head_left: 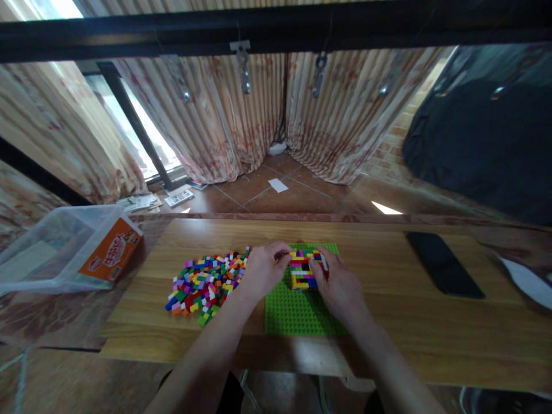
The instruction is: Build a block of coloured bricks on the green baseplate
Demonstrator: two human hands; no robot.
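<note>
A small block structure of multicoloured toy bricks (301, 273) stands on a green studded baseplate (297, 316). My left hand (264, 269) is at its far left corner, thumb and fingertips pinched together; whatever lies between them is too small to make out. From the right side, my right hand (342, 290) grips the structure, its thumb against the bricks and its fingers partly hidden. A whitish piece (324, 263) shows beside those fingers. Left of the baseplate lies a heap of loose bricks (207, 284) in many colours, partly behind my left forearm.
The wooden table (388, 345) carries a black phone-like slab (444, 264) on the right. A clear plastic bin (56, 282) with an orange label is at the left. Above runs a dark bar (276, 34) with hanging clips. Curtains (207, 115) close off the far side.
</note>
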